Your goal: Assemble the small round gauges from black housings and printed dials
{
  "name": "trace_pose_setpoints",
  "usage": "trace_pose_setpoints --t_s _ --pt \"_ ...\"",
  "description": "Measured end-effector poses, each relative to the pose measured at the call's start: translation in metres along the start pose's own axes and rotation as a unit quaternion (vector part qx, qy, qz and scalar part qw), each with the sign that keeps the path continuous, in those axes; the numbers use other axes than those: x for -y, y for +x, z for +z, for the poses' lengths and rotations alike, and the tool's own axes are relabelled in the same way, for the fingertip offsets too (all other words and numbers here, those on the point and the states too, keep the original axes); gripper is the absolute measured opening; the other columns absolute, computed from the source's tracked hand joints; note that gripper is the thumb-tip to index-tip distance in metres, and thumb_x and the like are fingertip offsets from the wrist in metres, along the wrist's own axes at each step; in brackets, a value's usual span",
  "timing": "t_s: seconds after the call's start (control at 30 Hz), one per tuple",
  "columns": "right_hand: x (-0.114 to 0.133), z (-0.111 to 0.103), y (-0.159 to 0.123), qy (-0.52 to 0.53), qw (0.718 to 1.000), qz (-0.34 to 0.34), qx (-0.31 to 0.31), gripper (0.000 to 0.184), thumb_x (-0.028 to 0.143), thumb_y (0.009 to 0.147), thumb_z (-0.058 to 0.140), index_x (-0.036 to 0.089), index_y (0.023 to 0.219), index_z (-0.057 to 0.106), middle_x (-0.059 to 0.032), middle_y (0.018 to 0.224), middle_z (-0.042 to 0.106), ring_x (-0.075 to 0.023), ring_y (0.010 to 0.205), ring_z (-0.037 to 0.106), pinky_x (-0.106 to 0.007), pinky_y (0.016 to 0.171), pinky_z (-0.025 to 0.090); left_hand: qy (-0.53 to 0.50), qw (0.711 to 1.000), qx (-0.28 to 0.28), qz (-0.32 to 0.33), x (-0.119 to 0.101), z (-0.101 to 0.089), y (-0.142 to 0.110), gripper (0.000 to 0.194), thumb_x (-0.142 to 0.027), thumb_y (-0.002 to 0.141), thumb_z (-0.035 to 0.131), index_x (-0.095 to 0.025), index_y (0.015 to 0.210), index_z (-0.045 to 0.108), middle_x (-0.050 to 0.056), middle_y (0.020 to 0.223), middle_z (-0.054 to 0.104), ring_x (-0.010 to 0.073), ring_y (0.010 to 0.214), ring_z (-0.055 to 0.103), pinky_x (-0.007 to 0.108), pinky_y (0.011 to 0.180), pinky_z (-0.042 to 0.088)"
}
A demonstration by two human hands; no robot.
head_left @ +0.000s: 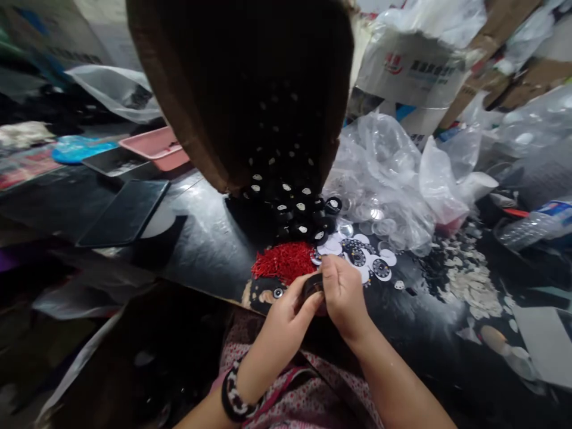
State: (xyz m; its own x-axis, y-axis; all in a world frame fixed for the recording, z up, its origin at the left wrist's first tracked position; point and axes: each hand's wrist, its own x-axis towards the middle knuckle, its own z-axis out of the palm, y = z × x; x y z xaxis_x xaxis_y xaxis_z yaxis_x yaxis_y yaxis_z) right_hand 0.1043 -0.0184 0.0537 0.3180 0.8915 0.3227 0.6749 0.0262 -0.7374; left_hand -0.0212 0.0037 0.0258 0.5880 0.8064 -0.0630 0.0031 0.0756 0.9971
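My left hand [286,322] is closed around a small black round case [311,287], thumb and fingers on its rim. Curled against the right side of that case is my right hand [346,298]; what lies inside its fingers is hidden. Just beyond the hands is a heap of thin red pieces [286,261]. White discs and black-and-white printed dials [381,268] lie to its right. More black round cases [300,229] with white marks spill from a large tipped cardboard box [187,101]. A small ring-shaped part [277,292] sits by the table edge.
Clear plastic bags with transparent round parts [384,196] crowd the right. Pale flat pieces [473,280] are scattered nearby, beside a plastic bottle [536,223]. At left are a dark flat tray [127,211] and a pink basin [156,149]. The black table [210,256] ends close to my body.
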Motion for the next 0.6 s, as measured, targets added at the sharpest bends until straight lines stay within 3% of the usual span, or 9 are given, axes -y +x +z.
trace_pose_setpoints --t_s 0.13,0.27,0.37,0.6 --pt "-0.008 0.003 -0.001 0.005 1.0 0.012 0.021 0.041 0.035 0.1 0.032 0.021 0.063 0.04 0.0032 0.06 0.045 -0.0127 0.058 0.045 -0.025 0.058 0.033 -0.052 0.997 0.013 -0.046 0.016 -0.005 -0.002 0.043 -0.034 0.087 0.062 -0.024 0.128 0.057 0.005 0.137 0.06 0.0245 0.131 0.051 0.037 0.111 0.039" --pt "-0.015 -0.008 -0.009 0.053 0.996 0.026 0.068 0.03 0.035 0.099 0.043 0.02 0.08 0.059 0.0005 0.075 0.061 -0.0138 0.07 0.057 -0.024 0.066 0.042 -0.179 0.979 0.001 -0.097 0.026 -0.008 -0.004 0.041 -0.039 0.088 0.062 -0.026 0.126 0.059 0.004 0.135 0.061 0.0252 0.124 0.057 0.037 0.105 0.047" --pt "-0.018 -0.021 -0.019 0.097 0.991 0.048 0.078 0.02 0.029 0.096 0.049 0.021 0.106 0.064 -0.0043 0.1 0.065 -0.0173 0.089 0.062 -0.027 0.076 0.046 -0.227 0.97 -0.008 -0.083 0.026 -0.01 -0.004 0.037 -0.036 0.088 0.064 -0.029 0.124 0.061 0.001 0.133 0.062 0.022 0.123 0.057 0.032 0.104 0.047" --pt "-0.008 -0.038 -0.033 0.099 0.99 0.025 0.093 0.028 0.013 0.089 0.048 0.022 0.112 0.062 -0.0034 0.1 0.062 -0.0165 0.089 0.058 -0.029 0.076 0.047 -0.182 0.982 0.018 -0.046 0.021 -0.015 -0.006 0.04 -0.03 0.087 0.067 -0.034 0.126 0.061 -0.003 0.13 0.065 0.0183 0.12 0.058 0.029 0.107 0.042"
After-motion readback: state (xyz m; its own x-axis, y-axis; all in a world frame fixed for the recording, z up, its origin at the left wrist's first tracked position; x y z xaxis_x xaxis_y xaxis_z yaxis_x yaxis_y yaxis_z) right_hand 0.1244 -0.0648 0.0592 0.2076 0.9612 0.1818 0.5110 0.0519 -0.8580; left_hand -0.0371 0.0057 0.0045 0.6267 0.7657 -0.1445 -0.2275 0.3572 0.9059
